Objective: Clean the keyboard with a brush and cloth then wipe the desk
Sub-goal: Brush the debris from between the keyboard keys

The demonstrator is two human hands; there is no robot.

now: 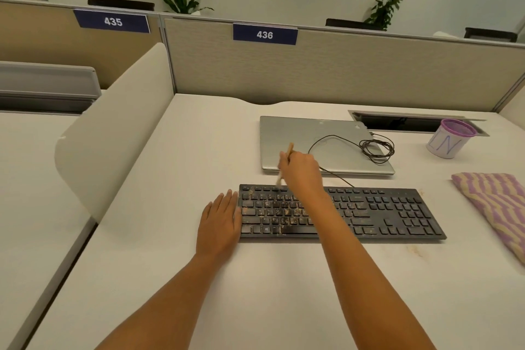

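Observation:
A black keyboard (377, 213) lies on the white desk (255, 287), its left half strewn with brown crumbs. My right hand (301, 170) grips a thin wooden-handled brush (284, 167) over the keyboard's top row, bristle end touching the keys near the upper left. Fingers straight, my left hand (220, 221) lies flat on the desk against the keyboard's left edge. A purple and beige striped cloth (494, 204) lies at the right, apart from both hands.
A shut silver laptop (295, 139) with a coiled black cable (375, 148) on it lies behind the keyboard. A white cup with a purple rim (449, 139) stands by a cable slot (403, 122). Partition walls bound the desk at back and left.

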